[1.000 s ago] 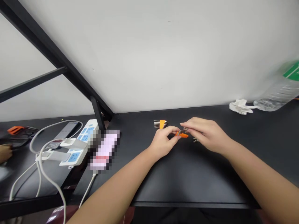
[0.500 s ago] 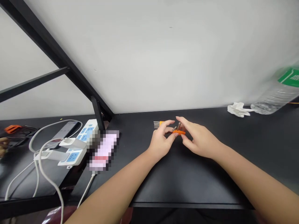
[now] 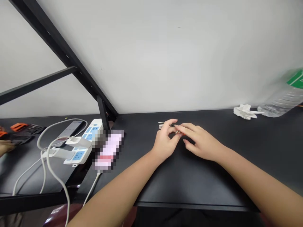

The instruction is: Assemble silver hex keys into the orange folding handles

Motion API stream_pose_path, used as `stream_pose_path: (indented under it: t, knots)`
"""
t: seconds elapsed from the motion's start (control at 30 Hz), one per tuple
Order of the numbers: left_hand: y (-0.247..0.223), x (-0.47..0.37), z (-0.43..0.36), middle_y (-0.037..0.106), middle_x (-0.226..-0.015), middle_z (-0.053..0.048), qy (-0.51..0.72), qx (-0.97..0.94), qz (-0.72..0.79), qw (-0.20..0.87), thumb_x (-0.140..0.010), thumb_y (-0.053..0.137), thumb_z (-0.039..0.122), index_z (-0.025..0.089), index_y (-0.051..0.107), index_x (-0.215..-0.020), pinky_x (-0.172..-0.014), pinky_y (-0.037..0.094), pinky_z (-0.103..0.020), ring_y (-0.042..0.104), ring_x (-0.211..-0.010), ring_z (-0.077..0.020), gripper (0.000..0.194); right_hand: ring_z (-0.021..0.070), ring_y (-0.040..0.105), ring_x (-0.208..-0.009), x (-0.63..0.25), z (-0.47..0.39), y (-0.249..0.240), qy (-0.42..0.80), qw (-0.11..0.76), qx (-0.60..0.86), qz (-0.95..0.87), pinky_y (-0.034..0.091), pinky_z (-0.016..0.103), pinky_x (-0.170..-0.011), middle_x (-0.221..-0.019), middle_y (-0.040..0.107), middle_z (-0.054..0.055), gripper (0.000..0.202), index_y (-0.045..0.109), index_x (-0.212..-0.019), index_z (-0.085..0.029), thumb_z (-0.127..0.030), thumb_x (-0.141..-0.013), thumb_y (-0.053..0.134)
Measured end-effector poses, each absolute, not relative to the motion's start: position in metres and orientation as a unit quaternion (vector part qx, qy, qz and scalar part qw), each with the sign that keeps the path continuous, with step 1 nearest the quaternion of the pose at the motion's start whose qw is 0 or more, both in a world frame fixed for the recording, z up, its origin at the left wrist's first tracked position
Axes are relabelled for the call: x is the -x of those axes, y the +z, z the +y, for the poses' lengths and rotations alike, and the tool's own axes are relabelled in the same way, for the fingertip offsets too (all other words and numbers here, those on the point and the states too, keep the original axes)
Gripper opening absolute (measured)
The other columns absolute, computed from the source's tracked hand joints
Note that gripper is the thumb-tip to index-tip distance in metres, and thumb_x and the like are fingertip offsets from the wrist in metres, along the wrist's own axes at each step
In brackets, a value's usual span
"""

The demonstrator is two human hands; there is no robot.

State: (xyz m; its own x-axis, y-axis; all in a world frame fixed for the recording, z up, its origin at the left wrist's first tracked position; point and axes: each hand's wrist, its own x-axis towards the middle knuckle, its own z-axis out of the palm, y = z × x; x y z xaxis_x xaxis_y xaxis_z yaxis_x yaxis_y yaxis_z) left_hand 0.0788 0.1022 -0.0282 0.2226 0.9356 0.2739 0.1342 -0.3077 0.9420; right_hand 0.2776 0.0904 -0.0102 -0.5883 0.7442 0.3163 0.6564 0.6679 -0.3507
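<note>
My left hand (image 3: pixel 163 144) pinches a small orange holder (image 3: pixel 182 134) between its thumb and fingers, above the black table. Most of the holder is covered by my fingers, and its short metal keys are barely visible. My right hand (image 3: pixel 204 142) arches over it from the other side. Its index fingertip touches the piece, while the thumb stands apart below. Just behind my left hand, a row of thin silver rods (image 3: pixel 161 125) lies on the table, partly hidden by the fingers.
A blurred-out phone (image 3: pixel 109 151) on a white cable lies left of my arm, beside a white power strip (image 3: pixel 96 125) with chargers. Further left are orange-and-black hex key sets (image 3: pixel 20 126) and another person's hand (image 3: pixel 5 147). Crumpled tissue (image 3: pixel 246 112) and a clear bottle (image 3: pixel 279 104) stand right.
My right fingers have come down over the orange holder and hide more of it. The metal keys that stuck up from it no longer show. The view has shifted slightly.
</note>
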Motion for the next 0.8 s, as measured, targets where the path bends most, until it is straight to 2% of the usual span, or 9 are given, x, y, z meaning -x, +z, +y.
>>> stream_pose_path:
  t: [0.17, 0.23, 0.33, 0.4, 0.47, 0.53, 0.63, 0.7, 0.8]
  knots:
    - [-0.029, -0.076, 0.104, 0.077, -0.096, -0.003, 0.486, -0.651, 0.401, 0.423, -0.092, 0.069, 0.027, 0.024, 0.052, -0.131, -0.095, 0.054, -0.036, 0.073, -0.094, -0.0191, 0.042, 0.0270, 0.061, -0.126, -0.278, 0.092, -0.011, 0.114, 0.235, 0.403, -0.877, 0.053, 0.048, -0.104, -0.152, 0.051, 0.010, 0.068, 0.028, -0.162, -0.033, -0.024, -0.099, 0.050]
    - [-0.030, -0.074, 0.107, 0.076, -0.095, -0.002, 0.484, -0.648, 0.407, 0.425, -0.092, 0.069, 0.027, 0.024, 0.053, -0.129, -0.090, 0.055, -0.034, 0.072, -0.092, -0.0181, 0.040, 0.0266, 0.062, -0.123, -0.290, 0.098, -0.010, 0.126, 0.244, 0.430, -0.860, 0.054, 0.047, -0.103, -0.149, 0.054, 0.010, 0.067, 0.031, -0.161, -0.030, -0.024, -0.097, 0.050]
    - [-0.032, -0.073, 0.111, 0.074, -0.093, -0.002, 0.471, -0.648, 0.425, 0.422, -0.092, 0.067, 0.026, 0.022, 0.058, -0.119, -0.086, 0.055, -0.032, 0.071, -0.090, -0.0174, 0.029, 0.0259, 0.065, -0.115, -0.323, 0.114, -0.010, 0.112, 0.229, 0.490, -0.833, 0.054, 0.044, -0.100, -0.134, 0.063, 0.010, 0.045, 0.062, -0.134, -0.024, -0.018, -0.091, 0.050]
    - [-0.033, -0.073, 0.112, 0.074, -0.095, -0.003, 0.460, -0.646, 0.432, 0.429, -0.091, 0.067, 0.025, 0.021, 0.061, -0.110, -0.086, 0.055, -0.031, 0.071, -0.092, -0.0177, 0.021, 0.0277, 0.066, -0.109, -0.348, 0.124, -0.011, 0.097, 0.156, 0.526, -0.830, 0.055, 0.044, -0.095, -0.120, 0.068, 0.009, 0.031, 0.071, -0.112, -0.022, -0.021, -0.088, 0.052]
    - [-0.034, -0.075, 0.112, 0.074, -0.098, -0.005, 0.451, -0.633, 0.433, 0.456, -0.091, 0.066, 0.023, 0.020, 0.061, -0.106, -0.087, 0.056, -0.031, 0.072, -0.093, -0.0179, 0.016, 0.0251, 0.068, -0.095, -0.365, 0.130, -0.011, 0.115, 0.098, 0.549, -0.822, 0.057, 0.041, -0.084, -0.113, 0.069, 0.008, 0.024, 0.074, -0.102, -0.023, -0.026, -0.089, 0.053]
    - [-0.035, -0.076, 0.112, 0.074, -0.097, -0.006, 0.443, -0.610, 0.432, 0.495, -0.091, 0.065, 0.024, 0.020, 0.061, -0.107, -0.083, 0.058, -0.032, 0.072, -0.086, -0.0170, 0.017, 0.0226, 0.068, -0.090, -0.373, 0.133, -0.012, 0.150, 0.069, 0.538, -0.826, 0.056, 0.038, -0.082, -0.112, 0.068, 0.007, 0.023, 0.075, -0.099, -0.025, -0.030, -0.091, 0.054]
    - [-0.034, -0.076, 0.112, 0.073, -0.092, -0.005, 0.430, -0.585, 0.433, 0.534, -0.091, 0.067, 0.029, 0.019, 0.062, -0.113, -0.067, 0.056, -0.027, 0.066, -0.070, -0.0131, 0.024, 0.0218, 0.066, -0.095, -0.370, 0.131, -0.014, 0.190, 0.039, 0.497, -0.846, 0.055, 0.036, -0.084, -0.117, 0.066, 0.006, 0.024, 0.076, -0.098, -0.027, -0.029, -0.092, 0.053]
    - [-0.033, -0.076, 0.113, 0.073, -0.092, -0.005, 0.434, -0.576, 0.426, 0.546, -0.087, 0.072, 0.032, 0.019, 0.063, -0.114, -0.061, 0.053, -0.024, 0.062, -0.066, -0.0109, 0.031, 0.0235, 0.064, -0.100, -0.366, 0.129, -0.018, 0.179, 0.017, 0.483, -0.857, 0.053, 0.037, -0.084, -0.119, 0.064, 0.007, 0.024, 0.077, -0.097, -0.027, -0.027, -0.092, 0.053]
    - [-0.031, -0.076, 0.115, 0.074, -0.090, -0.005, 0.454, -0.544, 0.411, 0.574, -0.080, 0.081, 0.034, 0.017, 0.063, -0.108, -0.060, 0.050, -0.023, 0.060, -0.064, -0.0097, 0.038, 0.0248, 0.062, -0.098, -0.359, 0.127, -0.021, 0.129, -0.008, 0.483, -0.866, 0.049, 0.037, -0.080, -0.117, 0.065, 0.008, 0.023, 0.075, -0.093, -0.025, -0.024, -0.093, 0.052]
